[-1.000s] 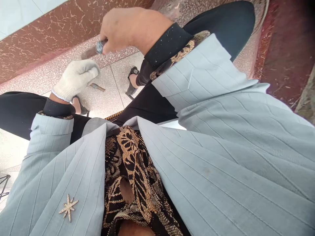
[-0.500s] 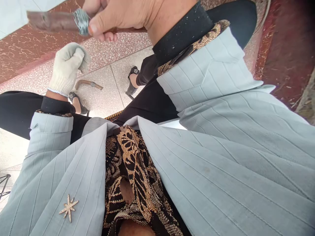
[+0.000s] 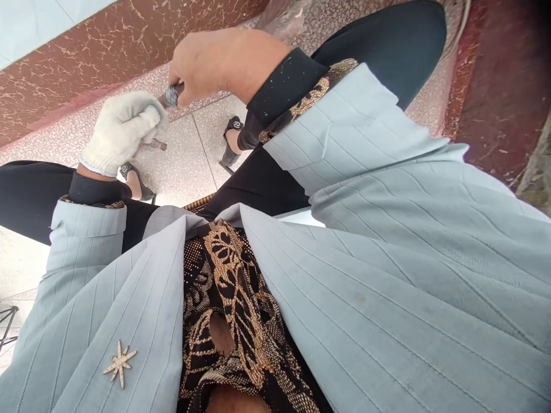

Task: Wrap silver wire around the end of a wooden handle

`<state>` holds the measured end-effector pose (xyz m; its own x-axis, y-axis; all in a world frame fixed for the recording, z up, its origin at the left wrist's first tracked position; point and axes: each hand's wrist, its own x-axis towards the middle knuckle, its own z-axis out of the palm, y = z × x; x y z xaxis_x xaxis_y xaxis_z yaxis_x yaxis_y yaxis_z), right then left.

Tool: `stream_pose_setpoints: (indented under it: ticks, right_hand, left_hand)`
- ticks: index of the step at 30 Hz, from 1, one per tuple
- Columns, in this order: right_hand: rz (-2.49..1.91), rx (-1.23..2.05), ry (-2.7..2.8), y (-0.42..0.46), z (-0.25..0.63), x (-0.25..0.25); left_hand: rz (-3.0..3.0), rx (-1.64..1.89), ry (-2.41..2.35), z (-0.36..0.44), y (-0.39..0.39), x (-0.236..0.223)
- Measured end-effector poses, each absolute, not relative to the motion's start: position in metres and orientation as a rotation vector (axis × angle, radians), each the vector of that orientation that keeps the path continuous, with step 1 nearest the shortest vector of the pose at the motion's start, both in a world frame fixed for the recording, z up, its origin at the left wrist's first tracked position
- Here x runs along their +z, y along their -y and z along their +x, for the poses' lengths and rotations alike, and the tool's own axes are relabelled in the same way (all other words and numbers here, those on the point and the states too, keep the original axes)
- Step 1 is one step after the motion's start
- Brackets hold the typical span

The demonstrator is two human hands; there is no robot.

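My bare right hand (image 3: 206, 63) is closed around a brown wooden stick (image 3: 162, 100) with grey wire (image 3: 171, 96) wound about it. The stick's far end passes behind my left hand (image 3: 124, 129), which wears a white knit glove. The gloved fingers are curled with the thumb over them; what they grip is hidden. Just below the glove shows the end of a brown stick-like piece (image 3: 158, 144), its other end covered by the glove. I cannot tell whether the glove holds it.
My black-trousered knees spread to both sides, with black shoes (image 3: 231, 140) on the pale tiled floor (image 3: 181, 166). A brown marbled ledge (image 3: 107, 46) crosses the upper left. A dark red surface (image 3: 499, 103) lies at right. Thin black metal legs (image 3: 7, 321) stand at lower left.
My right hand rose towards the camera with the wire-wound stick, then came back down beside the glove. My gloved hand shifted slightly left. The brown piece beneath it moved left.
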<state>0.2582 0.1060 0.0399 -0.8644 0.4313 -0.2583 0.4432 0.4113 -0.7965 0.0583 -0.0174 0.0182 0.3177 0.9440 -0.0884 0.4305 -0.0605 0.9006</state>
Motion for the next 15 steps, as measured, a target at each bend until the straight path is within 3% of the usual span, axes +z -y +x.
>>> stream_pose_setpoints:
  ticks: [5, 9, 13, 15]
  right_hand:
    - [0.484, -1.238, -2.748, -0.1, 0.256, 0.036]
    - [0.541, -1.039, -2.873, -0.102, 0.263, 0.04]
    - [0.764, -1.181, -3.073, -0.101, 0.272, 0.05]
    - [0.989, -1.275, -3.037, -0.1, 0.273, 0.052]
  left_hand:
    - [1.67, 0.802, -1.212, 0.104, 0.041, 0.038]
    - [1.637, 0.863, -1.216, 0.09, 0.027, 0.026]
    - [1.597, 0.874, -1.393, 0.051, 0.001, 0.006]
    - [1.622, 0.697, -1.488, 0.04, -0.005, 0.001]
